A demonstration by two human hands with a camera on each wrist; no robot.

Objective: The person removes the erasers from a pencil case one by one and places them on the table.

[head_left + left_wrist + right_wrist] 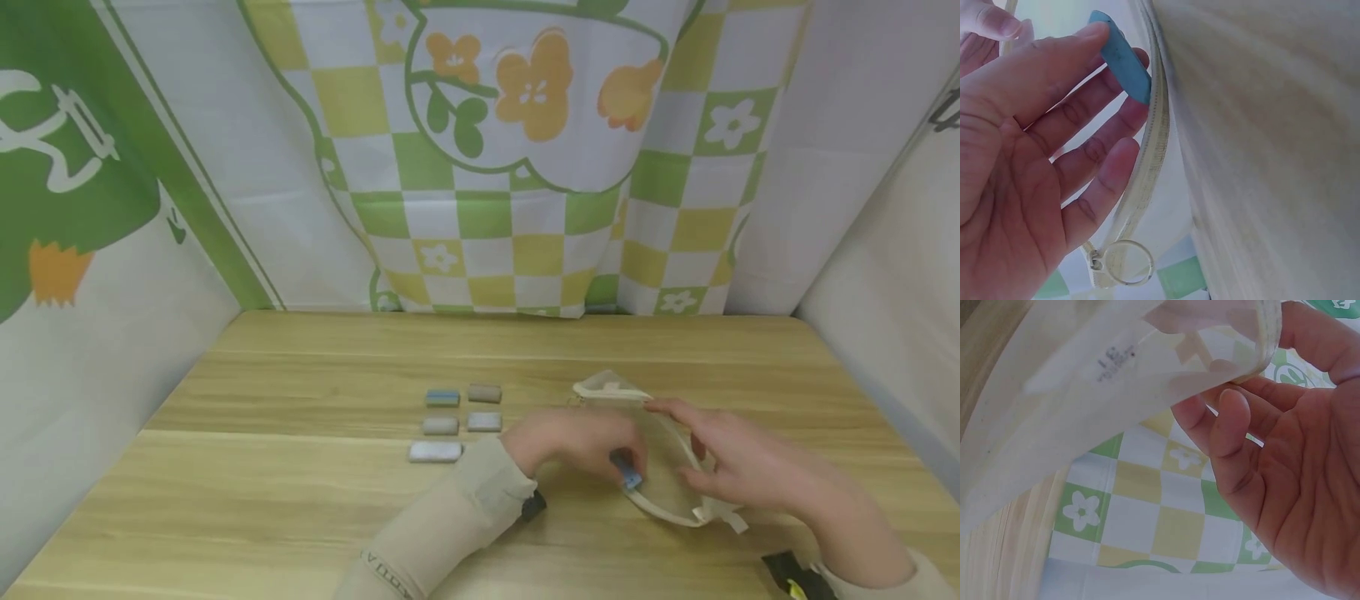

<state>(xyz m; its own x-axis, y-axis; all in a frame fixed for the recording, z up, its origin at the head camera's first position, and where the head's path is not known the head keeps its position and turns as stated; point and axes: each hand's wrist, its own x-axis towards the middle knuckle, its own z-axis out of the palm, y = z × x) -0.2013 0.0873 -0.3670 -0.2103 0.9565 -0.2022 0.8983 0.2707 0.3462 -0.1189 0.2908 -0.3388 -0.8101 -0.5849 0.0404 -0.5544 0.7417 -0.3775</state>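
Observation:
A blue eraser (pixel 1124 62) is pinched between the thumb and fingers of my left hand (pixel 588 437). It lies against the zipper edge of a translucent, cream-trimmed zip pouch (pixel 663 433), at the side of the pouch mouth. A ring pull (pixel 1129 262) hangs from the zipper in the left wrist view. My right hand (pixel 761 462) holds the pouch's opposite edge, its fingers bent about the rim. In the right wrist view, faint dark print (pixel 1113 362) marks the clear pouch wall.
Left of the pouch, several small eraser-like blocks lie in two columns: a blue striped one (pixel 442 398), a brownish one (pixel 484 393) and paler ones, including a whitish one (pixel 436 452). The wooden table (pixel 247 500) meets a checkered floral curtain (pixel 487 217) at the back.

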